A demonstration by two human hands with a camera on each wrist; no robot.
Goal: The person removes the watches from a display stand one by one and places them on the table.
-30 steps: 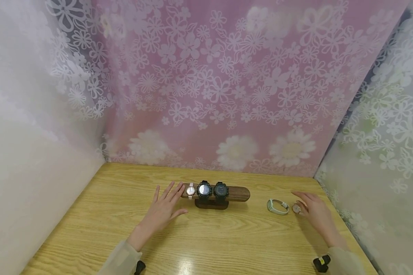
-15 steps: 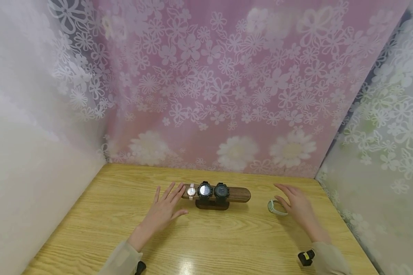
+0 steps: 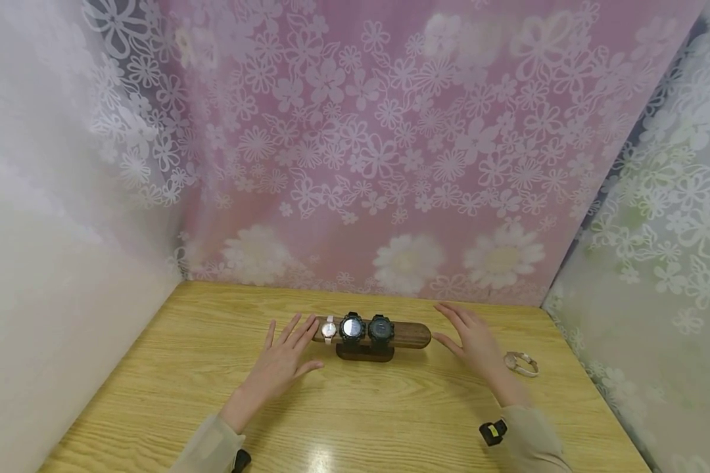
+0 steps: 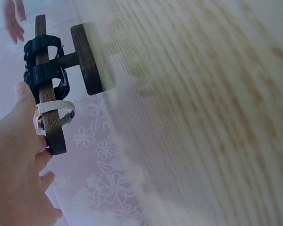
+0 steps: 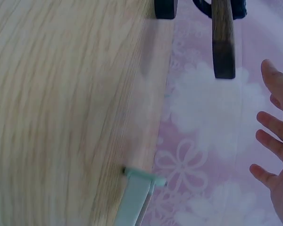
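A dark wooden watch stand point(image 3: 411, 334) bears a small white-strapped watch point(image 3: 328, 329) at its left and two black watches point(image 3: 352, 327) beside it. My left hand point(image 3: 277, 362) is spread, with its fingertips at the bar's left end. My right hand point(image 3: 476, 345) holds nothing, its fingers apart and its thumb tip close to the bar's right end. In the right wrist view a mint-green watch point(image 5: 134, 197) lies on the table below that hand; the hand and forearm hide it in the head view. Another pale-strapped watch point(image 3: 522, 364) lies right of the forearm.
The wooden table point(image 3: 355, 414) meets a pink floral curtain point(image 3: 331, 197) behind the stand. Pale panels point(image 3: 674, 295) stand at both sides. A black device point(image 3: 493, 432) sits on the right wrist.
My right hand has let go of the pale-strapped watch at the right and moved left, over the mint-green watch, to the stand's right end. The left hand stays put.
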